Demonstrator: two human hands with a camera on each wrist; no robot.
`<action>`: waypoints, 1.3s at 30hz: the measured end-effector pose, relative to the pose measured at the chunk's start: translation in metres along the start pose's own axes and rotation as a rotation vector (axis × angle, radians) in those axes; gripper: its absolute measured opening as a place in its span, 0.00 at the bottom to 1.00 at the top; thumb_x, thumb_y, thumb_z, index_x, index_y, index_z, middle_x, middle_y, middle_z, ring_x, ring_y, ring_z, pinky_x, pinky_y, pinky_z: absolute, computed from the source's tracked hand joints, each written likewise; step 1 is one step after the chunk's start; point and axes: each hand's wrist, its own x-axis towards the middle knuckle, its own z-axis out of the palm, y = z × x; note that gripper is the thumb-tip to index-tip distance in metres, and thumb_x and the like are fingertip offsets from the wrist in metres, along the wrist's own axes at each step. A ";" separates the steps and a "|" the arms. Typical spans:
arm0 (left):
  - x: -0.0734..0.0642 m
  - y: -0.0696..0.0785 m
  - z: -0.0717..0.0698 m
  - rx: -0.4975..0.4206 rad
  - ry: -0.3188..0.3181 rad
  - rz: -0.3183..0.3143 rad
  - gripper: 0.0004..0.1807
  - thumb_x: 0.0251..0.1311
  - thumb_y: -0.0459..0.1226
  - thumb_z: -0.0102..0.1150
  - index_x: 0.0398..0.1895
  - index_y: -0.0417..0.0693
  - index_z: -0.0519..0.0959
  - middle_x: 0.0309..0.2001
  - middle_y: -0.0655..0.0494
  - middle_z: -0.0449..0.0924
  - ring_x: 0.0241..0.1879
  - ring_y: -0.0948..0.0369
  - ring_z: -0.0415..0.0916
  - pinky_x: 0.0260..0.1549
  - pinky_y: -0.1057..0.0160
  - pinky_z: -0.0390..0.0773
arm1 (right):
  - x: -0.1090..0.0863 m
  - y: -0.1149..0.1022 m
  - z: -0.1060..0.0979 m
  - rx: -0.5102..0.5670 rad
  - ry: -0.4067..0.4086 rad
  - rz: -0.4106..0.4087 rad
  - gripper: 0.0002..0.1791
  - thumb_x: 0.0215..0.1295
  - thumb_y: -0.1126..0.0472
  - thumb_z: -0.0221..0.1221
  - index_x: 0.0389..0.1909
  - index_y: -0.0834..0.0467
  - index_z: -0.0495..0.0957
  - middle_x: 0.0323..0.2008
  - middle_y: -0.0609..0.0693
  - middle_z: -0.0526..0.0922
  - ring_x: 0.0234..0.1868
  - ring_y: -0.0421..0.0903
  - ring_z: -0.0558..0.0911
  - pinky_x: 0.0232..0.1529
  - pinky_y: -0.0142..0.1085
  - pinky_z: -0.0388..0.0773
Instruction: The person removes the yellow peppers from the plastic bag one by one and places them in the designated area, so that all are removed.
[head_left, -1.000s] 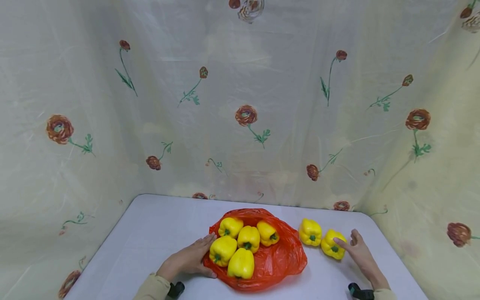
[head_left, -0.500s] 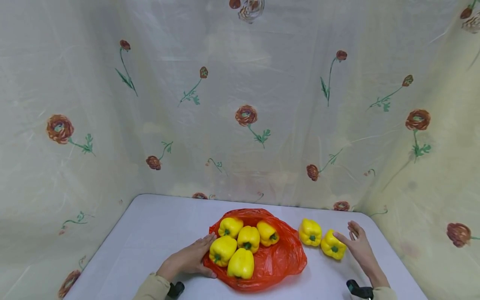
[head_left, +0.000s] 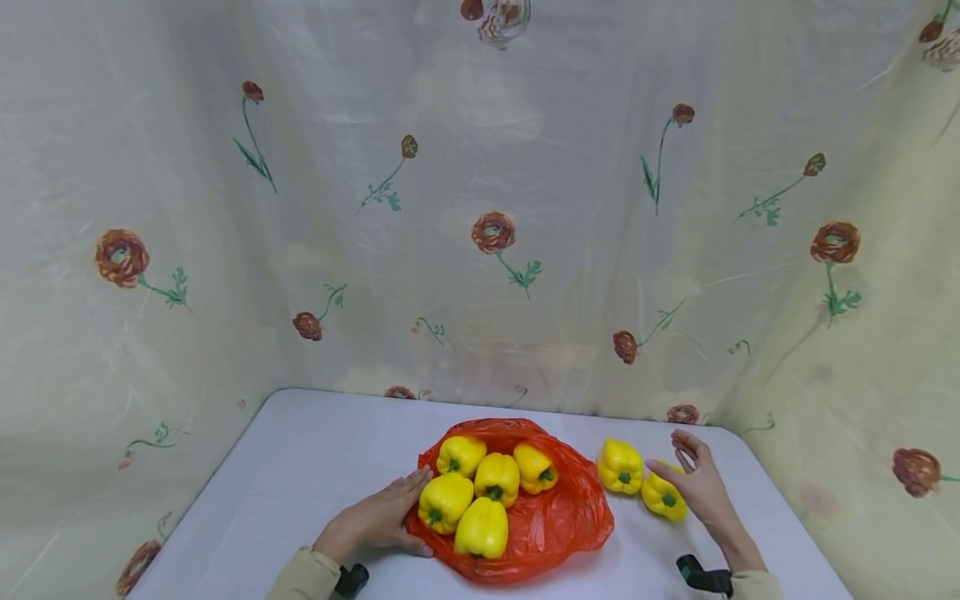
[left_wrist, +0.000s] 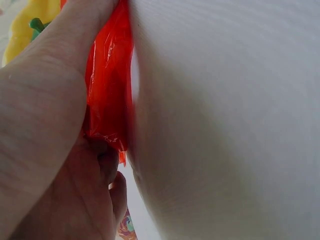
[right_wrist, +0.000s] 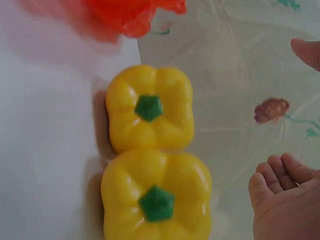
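An opened red plastic bag lies mid-table with several yellow bell peppers in it. My left hand grips the bag's left side, fingers along the edge and thumb near its front; the left wrist view shows red plastic between thumb and fingers. Two more yellow bell peppers stand right of the bag, stems toward me: one nearer the bag and one farther right. My right hand, fingers spread and holding nothing, hovers over the farther-right pepper and partly covers it in the head view.
The white table has rounded back corners. A pale curtain printed with flowers hangs behind it and along both sides. Each wrist carries a black camera mount, such as the right one.
My right hand has moved up and then left, from beside the farther-right pepper to over it. My left hand, the bag and the peppers have stayed in place.
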 end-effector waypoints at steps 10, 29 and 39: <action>0.002 -0.002 0.001 0.007 0.005 -0.003 0.63 0.42 0.67 0.65 0.77 0.47 0.49 0.78 0.51 0.46 0.75 0.49 0.48 0.72 0.45 0.53 | -0.018 -0.036 0.038 0.039 -0.089 -0.080 0.46 0.62 0.60 0.64 0.71 0.66 0.45 0.70 0.66 0.52 0.72 0.63 0.54 0.73 0.55 0.51; -0.003 0.003 -0.001 0.006 0.001 0.009 0.63 0.43 0.66 0.66 0.77 0.46 0.48 0.77 0.50 0.47 0.75 0.47 0.49 0.72 0.45 0.53 | -0.048 -0.068 0.109 0.124 -0.259 -0.085 0.45 0.55 0.54 0.70 0.68 0.59 0.55 0.69 0.59 0.61 0.72 0.59 0.60 0.71 0.55 0.59; -0.002 0.002 0.001 0.019 0.005 0.012 0.63 0.42 0.66 0.65 0.77 0.46 0.49 0.77 0.50 0.47 0.75 0.47 0.49 0.72 0.44 0.54 | -0.066 -0.076 0.137 0.198 -0.312 -0.105 0.40 0.54 0.59 0.71 0.66 0.57 0.61 0.66 0.55 0.65 0.70 0.57 0.63 0.72 0.56 0.56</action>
